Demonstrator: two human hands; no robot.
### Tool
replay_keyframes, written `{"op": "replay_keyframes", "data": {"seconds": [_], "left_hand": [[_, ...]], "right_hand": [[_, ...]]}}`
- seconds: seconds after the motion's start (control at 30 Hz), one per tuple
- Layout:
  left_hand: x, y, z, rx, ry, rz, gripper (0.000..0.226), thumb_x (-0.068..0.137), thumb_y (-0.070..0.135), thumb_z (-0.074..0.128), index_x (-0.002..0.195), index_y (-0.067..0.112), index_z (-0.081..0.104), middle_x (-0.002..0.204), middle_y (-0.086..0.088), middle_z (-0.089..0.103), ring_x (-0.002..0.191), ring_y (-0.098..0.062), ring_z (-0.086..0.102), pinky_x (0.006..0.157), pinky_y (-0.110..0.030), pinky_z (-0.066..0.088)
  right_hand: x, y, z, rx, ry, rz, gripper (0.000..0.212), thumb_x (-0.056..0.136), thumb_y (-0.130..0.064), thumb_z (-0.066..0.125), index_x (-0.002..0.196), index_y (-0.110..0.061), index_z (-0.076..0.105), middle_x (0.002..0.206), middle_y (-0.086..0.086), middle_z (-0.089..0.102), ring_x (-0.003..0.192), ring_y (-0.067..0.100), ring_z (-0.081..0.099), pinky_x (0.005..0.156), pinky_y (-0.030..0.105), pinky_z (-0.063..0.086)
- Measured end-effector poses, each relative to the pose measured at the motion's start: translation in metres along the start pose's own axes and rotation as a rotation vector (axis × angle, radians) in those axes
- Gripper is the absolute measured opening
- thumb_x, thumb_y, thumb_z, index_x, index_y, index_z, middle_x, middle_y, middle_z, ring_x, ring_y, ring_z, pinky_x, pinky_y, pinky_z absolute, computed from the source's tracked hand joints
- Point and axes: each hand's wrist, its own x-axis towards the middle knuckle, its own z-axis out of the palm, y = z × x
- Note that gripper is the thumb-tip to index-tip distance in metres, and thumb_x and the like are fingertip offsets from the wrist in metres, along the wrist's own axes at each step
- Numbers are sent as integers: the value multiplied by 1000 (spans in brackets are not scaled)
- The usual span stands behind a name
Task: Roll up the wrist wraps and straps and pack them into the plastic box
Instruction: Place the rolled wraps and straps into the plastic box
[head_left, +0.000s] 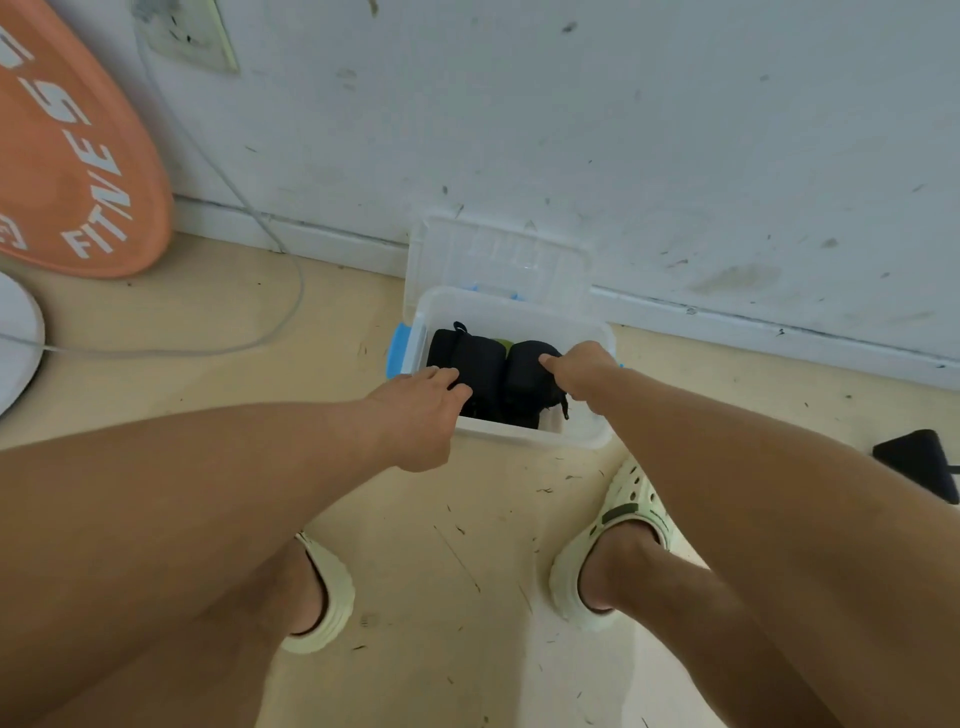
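both hands press rolled wraps in plastic box

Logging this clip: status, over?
Left hand and right hand pressing black rolled wraps into the plastic box. Lid off, leaning behind. Nothing blocking.

translucent plastic box, matt black cloth wraps

one plastic box, two black rolls, two hands, two clogs
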Motion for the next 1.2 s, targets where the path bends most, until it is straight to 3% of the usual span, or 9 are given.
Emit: {"op": "replay_keyframes", "data": {"seconds": [0.07,0.13,0.23,0.4,0.57,0.7,0.8,1.0,1.2], "left_hand": [[3,5,-5,4,5,12,72,98,13,51,163,12,19,171,-12,10,156,-28,17,122,-42,31],[8,8,-8,5,0,16,70,96,13,52,160,11,24,170,-14,13,156,-30,19,122,-44,32],[17,8,-14,29,32,5,63,94,15,55,153,10,35,164,-13,26,149,-30,30,115,-46,40],[36,-8,-25,53,70,-62,68,93,28,62,153,13,34,160,-9,32,147,-27,33,111,-44,44],[43,-19,-24,87,-39,-70,102,83,50,78,161,17,22,166,-8,23,152,-26,25,120,-43,34],[46,-23,-6,56,-57,-32,74,93,46,70,153,17,37,144,-5,50,130,-25,50,110,-39,42],[46,-29,-3,35,-59,-16,59,98,49,62,147,21,45,127,-1,59,115,-22,56,98,-32,38],[43,-40,-3,-35,-73,-41,44,103,40,58,144,25,52,135,-1,62,117,-24,58,94,-30,42],[40,-39,-4,-36,-17,-57,35,102,36,59,133,20,61,128,-5,64,112,-26,63,96,-39,53]], "right_hand": [[-4,-5,-21,-204,17,-61,39,109,-32,46,75,-14,54,74,4,44,64,19,47,59,25,39],[-1,-11,-43,-315,74,-162,35,106,-30,49,106,-2,69,96,10,60,94,28,63,74,28,48],[6,-21,-76,-365,189,-288,42,101,-28,57,140,-12,59,139,9,61,130,30,56,104,38,47],[24,-49,-111,-576,151,-469,54,103,-25,54,156,-21,41,162,4,40,148,25,38,117,39,34],[52,-69,-103,-539,147,-458,62,103,-20,53,160,-15,31,164,9,33,148,32,37,115,41,36],[77,-70,-84,-542,172,-386,56,98,-18,55,152,-8,40,154,14,41,139,38,43,109,47,43],[86,-73,-76,-536,195,-352,56,96,-18,55,150,-7,43,150,14,46,136,37,46,110,47,44],[93,-78,-67,-610,238,-358,49,95,-14,52,143,-3,47,143,19,41,131,38,43,105,47,45],[77,-68,-60,-676,312,-482,42,104,-33,56,141,-14,53,135,11,56,125,32,54,101,42,40]]}}
